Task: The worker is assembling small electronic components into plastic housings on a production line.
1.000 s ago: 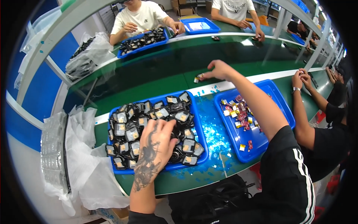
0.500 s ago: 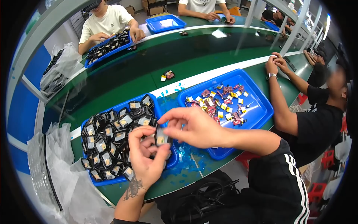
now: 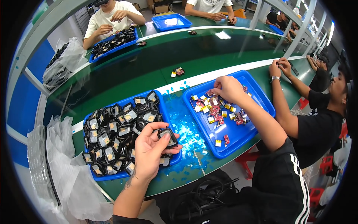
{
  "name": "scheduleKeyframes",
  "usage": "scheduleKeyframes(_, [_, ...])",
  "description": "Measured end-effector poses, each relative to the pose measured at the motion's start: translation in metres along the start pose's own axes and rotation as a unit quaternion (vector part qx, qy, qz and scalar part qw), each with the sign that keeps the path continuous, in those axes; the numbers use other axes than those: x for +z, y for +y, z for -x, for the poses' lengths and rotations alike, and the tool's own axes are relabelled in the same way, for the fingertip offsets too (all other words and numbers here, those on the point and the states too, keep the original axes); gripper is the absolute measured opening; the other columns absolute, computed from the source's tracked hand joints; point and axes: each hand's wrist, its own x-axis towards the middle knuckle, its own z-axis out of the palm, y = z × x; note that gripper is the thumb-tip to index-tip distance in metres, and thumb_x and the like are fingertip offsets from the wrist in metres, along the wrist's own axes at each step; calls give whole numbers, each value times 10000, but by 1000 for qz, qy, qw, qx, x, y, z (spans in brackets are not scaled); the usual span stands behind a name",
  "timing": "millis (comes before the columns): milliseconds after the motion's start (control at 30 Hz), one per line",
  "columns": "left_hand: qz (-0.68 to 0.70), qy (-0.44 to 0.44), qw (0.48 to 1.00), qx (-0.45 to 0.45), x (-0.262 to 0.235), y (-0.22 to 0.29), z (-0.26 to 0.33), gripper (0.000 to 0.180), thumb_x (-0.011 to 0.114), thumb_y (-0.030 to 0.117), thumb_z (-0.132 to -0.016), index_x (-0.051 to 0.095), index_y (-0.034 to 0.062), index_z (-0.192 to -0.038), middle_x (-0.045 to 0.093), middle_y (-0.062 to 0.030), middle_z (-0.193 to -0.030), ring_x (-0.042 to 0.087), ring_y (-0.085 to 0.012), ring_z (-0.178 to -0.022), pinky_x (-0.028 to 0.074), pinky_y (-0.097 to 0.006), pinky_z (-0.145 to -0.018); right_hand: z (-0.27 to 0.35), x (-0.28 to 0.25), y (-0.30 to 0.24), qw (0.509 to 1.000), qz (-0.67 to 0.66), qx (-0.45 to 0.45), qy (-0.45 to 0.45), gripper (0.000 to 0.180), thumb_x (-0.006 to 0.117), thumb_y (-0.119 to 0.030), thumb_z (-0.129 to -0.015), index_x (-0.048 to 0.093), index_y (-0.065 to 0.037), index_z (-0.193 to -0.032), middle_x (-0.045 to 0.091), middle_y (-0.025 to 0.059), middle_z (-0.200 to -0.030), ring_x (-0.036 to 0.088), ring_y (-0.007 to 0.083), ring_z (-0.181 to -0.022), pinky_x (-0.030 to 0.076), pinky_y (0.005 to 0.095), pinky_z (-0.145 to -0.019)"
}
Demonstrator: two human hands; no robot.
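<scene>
Between the thumb and fingers of my left hand [image 3: 151, 147] is a small black plastic casing [image 3: 169, 138], held over the right edge of a blue tray [image 3: 162, 102]. That tray is heaped with similar black casings [image 3: 103, 139], many with a silvery face and a tan square. My right hand [image 3: 229, 89] reaches into a second blue tray [image 3: 238, 140] to the right. Its fingers are bent and pinched together at a pile of small red circuit boards [image 3: 214, 110] with white and yellow battery-like blocks. What lies in the fingertips is mostly hidden.
Blue film scraps [image 3: 188, 140] litter the green table between the trays. A loose board [image 3: 179, 71] lies on the green belt [image 3: 149, 71] beyond. Clear plastic bags [image 3: 67, 168] hang at left. Co-workers sit across and at right, one person's arm [image 3: 281, 100] close to my tray.
My right hand has left the casing and moved right into the tray of boards. My left hand keeps the casing, now tilted. The view has shifted slightly.
</scene>
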Motion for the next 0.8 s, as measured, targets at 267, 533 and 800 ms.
scheduleKeyframes(267, [-13,-13,999,51,-2,0,2,342,537,22,-949,489,6,-1287,552,-93,-1110,629,-159,-936,541,-263,-794,20,-22,-7,970,-232,-15,67,168,763,-76,-760,616,-9,-808,657,58,-726,627,112,-682,497,249,-638])
scheduleKeyframes(533, [-286,-36,940,183,-5,-5,1,338,806,142,-759,700,100,-1078,505,-66,-1088,536,-99,-803,477,-239,-716,98,-51,-109,897,-395,-141,-136,97,747,-37,-803,668,-14,-854,654,8,-758,587,47,-685,456,199,-622])
scheduleKeyframes(800, [-304,-62,939,148,-5,-1,5,144,792,141,-760,729,35,-834,561,-73,-980,501,-40,-606,419,-194,-543,105,-22,-127,864,-462,-123,-160,103,730,-41,-830,652,8,-877,664,13,-782,581,49,-690,470,201,-633])
